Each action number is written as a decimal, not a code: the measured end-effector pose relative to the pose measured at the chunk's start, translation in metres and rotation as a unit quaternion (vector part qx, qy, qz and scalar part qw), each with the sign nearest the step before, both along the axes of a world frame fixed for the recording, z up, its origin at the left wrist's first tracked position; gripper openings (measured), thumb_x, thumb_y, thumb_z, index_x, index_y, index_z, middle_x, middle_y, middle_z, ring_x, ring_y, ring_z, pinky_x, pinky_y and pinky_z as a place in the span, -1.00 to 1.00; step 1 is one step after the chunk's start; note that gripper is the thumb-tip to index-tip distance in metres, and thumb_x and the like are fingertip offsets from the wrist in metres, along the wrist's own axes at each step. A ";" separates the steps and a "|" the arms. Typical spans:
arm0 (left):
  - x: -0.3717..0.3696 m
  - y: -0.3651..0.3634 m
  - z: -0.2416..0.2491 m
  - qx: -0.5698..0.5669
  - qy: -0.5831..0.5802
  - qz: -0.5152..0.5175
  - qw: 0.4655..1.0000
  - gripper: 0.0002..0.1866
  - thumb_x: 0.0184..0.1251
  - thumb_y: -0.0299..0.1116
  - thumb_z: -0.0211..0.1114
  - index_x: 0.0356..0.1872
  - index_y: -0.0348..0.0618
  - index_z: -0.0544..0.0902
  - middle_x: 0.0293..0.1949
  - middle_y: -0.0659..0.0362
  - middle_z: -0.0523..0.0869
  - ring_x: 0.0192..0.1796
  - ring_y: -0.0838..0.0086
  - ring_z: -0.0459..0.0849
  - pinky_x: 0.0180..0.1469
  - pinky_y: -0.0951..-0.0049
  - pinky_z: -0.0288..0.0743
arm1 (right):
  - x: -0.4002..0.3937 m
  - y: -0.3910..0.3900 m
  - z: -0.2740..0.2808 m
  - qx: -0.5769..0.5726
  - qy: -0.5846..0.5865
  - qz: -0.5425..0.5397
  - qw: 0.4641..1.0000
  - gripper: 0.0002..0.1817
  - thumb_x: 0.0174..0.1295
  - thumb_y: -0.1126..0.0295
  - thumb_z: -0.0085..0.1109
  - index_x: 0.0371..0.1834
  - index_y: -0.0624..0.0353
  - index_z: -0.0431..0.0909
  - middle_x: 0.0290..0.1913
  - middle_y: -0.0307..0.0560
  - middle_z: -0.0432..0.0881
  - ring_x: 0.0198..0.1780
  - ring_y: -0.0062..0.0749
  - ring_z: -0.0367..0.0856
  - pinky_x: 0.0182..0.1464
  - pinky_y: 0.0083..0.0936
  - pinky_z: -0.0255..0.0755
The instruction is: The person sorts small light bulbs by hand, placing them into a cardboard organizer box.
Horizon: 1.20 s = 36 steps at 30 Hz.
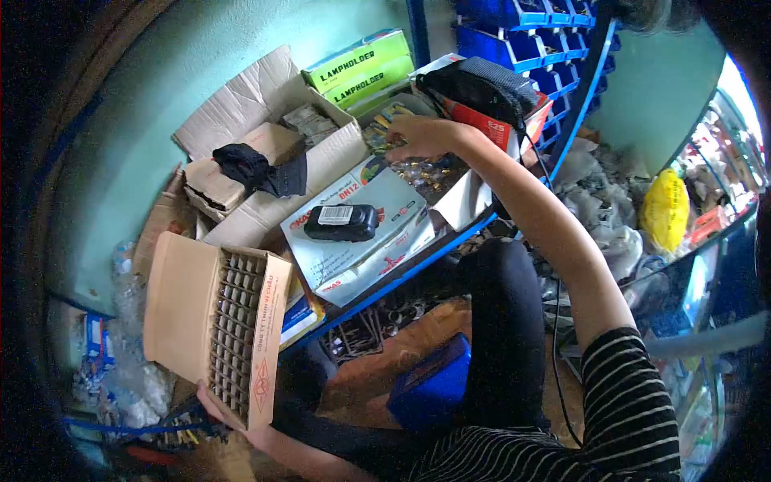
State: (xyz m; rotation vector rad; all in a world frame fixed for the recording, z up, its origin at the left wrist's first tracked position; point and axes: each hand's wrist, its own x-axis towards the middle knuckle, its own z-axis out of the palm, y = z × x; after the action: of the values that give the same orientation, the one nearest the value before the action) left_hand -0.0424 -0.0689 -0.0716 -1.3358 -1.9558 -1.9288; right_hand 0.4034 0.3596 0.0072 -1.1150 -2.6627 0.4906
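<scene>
My left hand [221,408] grips the lower end of an open cardboard box [265,345], which is tilted, with its lid folded out to the left. A grid of cardboard dividers [233,321] fills this box; what sits in the cells, if anything, is too small to tell. My right hand [424,138] reaches into an open carton of small loose parts [430,173], some yellowish and some metallic. Its fingers are curled among the yellowish pieces, and what they pinch is not clear.
A black case with a barcode label [341,222] lies on a white printed box [353,257]. Behind stand an open carton [321,161] with dark cloth [257,169] and green lampholder boxes [361,72]. Blue bins [498,48] hang at the back; a blue container [434,381] sits below.
</scene>
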 end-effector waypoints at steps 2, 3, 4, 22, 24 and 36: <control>-0.027 0.000 -0.003 0.001 -0.136 -0.036 0.990 -0.46 0.56 -0.03 0.05 0.34 -0.22 0.40 0.24 -0.11 0.54 0.23 0.05 0.59 0.19 0.06 0.61 | 0.003 -0.003 0.002 -0.023 0.037 0.008 0.999 -0.36 0.29 -0.08 0.29 0.24 0.20 0.54 0.16 0.27 0.59 0.24 0.08 0.55 0.29 -0.17 0.38; -0.028 0.001 0.009 0.027 -0.324 -0.077 0.943 -0.47 0.56 -0.03 0.03 0.33 -0.22 0.42 0.21 -0.09 0.57 0.22 0.07 0.61 0.19 0.07 0.61 | 0.005 -0.006 0.004 -0.036 0.054 0.014 0.998 -0.36 0.28 -0.06 0.31 0.24 0.20 0.54 0.14 0.27 0.60 0.23 0.07 0.56 0.28 -0.17 0.39; -0.024 0.000 0.015 0.033 -0.363 -0.084 0.927 -0.49 0.56 -0.03 0.01 0.28 -0.23 0.45 0.18 -0.06 0.60 0.15 0.11 0.65 0.17 0.08 0.61 | 0.005 -0.011 0.005 -0.034 0.073 0.013 0.997 -0.44 0.30 0.02 0.31 0.22 0.19 0.57 0.15 0.25 0.62 0.22 0.07 0.58 0.28 -0.18 0.39; 0.027 0.020 0.054 0.168 -0.598 -0.127 0.773 -0.47 0.42 0.07 0.18 0.12 -0.21 0.58 -0.05 0.01 0.74 -0.09 0.22 0.76 -0.01 0.16 0.69 | -0.232 -0.158 0.110 0.134 0.094 0.255 0.953 -0.64 0.39 0.05 0.20 -0.05 0.11 0.65 -0.20 0.05 0.75 -0.11 0.09 0.72 -0.01 -0.07 0.55; 0.026 0.021 0.054 0.191 -0.592 -0.136 0.771 -0.51 0.43 0.01 0.17 0.08 -0.23 0.59 -0.09 0.03 0.75 -0.13 0.25 0.78 -0.04 0.20 0.71 | -0.253 -0.151 0.100 0.146 0.041 0.232 0.961 -0.62 0.36 0.05 0.25 -0.04 0.15 0.66 -0.15 0.07 0.75 -0.06 0.05 0.72 0.03 -0.13 0.53; 0.021 0.024 0.052 0.217 -0.591 -0.106 0.770 -0.55 0.43 -0.09 0.19 0.05 -0.32 0.57 -0.16 0.01 0.76 -0.23 0.29 0.80 -0.18 0.27 0.75 | -0.270 -0.135 0.077 0.135 0.078 0.282 0.947 -0.51 0.35 0.04 0.29 0.20 0.12 0.62 -0.07 0.11 0.74 -0.03 0.00 0.72 0.10 -0.19 0.55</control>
State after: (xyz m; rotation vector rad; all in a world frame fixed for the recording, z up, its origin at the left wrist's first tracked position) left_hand -0.0211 -0.0453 -0.0194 -0.0871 -1.3381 -3.5404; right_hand 0.1338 0.2241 0.0843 -0.2160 -2.7667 0.2693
